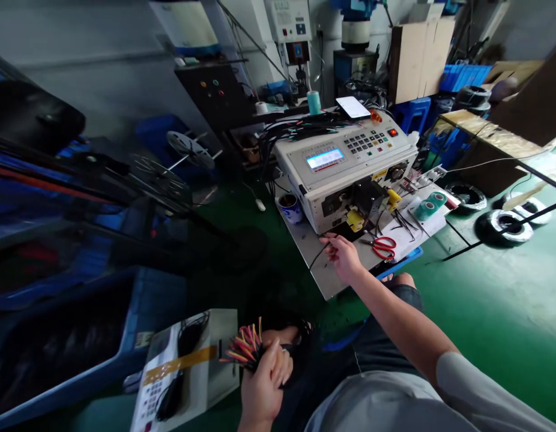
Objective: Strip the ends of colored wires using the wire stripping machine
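My left hand (pixel 265 384) is closed around a bundle of black cables (pixel 250 354) low in front of my lap. Stripped red, yellow and orange wire ends fan out from the top of that bundle. Farther forward, my right hand (pixel 342 257) pinches a short black cable (pixel 319 257) over the front left of the metal tabletop (pixel 328 284). Just beyond it stands a white wire-processing machine (pixel 314 180) with a lit display, a keypad and yellow parts at its front. Red-handled scissors (pixel 383 247) lie to the right of my right hand.
On the tabletop are a blue-and-white cup (pixel 290 211), green tape rolls (pixel 426 210) and loose cable pieces. More black cables (pixel 300 127) and a phone (pixel 352 108) rest on the machine. A second device (pixel 221 354) sits lower left, near a blue bin (pixel 145 300). Cable coils (pixel 510 228) lie on the floor at right.
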The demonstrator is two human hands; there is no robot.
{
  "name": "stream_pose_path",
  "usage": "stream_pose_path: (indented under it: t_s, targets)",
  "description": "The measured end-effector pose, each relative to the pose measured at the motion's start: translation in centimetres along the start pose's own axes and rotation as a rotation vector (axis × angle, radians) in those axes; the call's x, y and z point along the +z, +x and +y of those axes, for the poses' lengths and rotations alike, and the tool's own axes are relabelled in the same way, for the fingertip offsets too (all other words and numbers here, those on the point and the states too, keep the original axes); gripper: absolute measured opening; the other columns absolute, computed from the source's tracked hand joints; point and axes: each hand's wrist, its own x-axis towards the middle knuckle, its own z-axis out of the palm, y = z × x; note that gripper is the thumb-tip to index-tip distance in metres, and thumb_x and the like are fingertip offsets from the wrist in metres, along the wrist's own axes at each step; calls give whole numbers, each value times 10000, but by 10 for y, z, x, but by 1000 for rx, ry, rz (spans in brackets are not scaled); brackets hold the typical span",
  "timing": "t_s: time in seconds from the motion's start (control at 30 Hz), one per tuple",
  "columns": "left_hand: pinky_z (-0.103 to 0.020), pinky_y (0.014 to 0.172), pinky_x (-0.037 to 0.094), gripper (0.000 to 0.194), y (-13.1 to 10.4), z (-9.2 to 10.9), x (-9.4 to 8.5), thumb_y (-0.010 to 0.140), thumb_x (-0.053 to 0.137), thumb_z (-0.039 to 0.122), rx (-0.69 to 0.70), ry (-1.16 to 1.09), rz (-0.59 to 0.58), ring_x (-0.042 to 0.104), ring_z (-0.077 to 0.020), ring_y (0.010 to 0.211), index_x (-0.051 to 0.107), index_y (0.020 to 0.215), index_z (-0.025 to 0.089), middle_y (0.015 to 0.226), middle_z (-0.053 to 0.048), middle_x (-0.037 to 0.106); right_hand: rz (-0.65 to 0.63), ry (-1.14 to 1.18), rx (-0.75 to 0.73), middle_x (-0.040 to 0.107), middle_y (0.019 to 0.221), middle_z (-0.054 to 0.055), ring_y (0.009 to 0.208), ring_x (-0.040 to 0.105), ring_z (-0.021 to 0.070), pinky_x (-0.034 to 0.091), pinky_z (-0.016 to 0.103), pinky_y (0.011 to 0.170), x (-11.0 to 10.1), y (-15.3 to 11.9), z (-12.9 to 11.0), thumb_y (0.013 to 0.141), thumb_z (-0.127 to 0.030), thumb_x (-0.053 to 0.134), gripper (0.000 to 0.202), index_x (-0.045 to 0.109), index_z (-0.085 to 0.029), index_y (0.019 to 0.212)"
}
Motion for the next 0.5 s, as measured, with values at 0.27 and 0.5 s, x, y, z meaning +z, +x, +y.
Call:
stream_pose_path:
  t_s: [0.27, 0.5]
  targets:
    - [-223, 389, 255, 656, -2, 0, 4, 796, 902, 476, 19, 51, -3, 224, -55, 360, 356, 550, 209, 407, 84, 272, 57, -3, -15, 803, 1033, 55, 659, 618, 114, 392, 208, 503, -1, 5, -6, 737, -345, 734, 372, 681, -199, 1075]
    - [-201, 383, 255, 469, 5, 1, 6, 769, 954, 460, 15, -2, 0, 241, -53, 342, 550, 751, 221, 403, 126, 319, 51, -174, -86, 633, 668, -2, 530, 443, 112, 324, 249, 491, 2, -4, 1, 849, -601, 685, 403, 664, -199, 864]
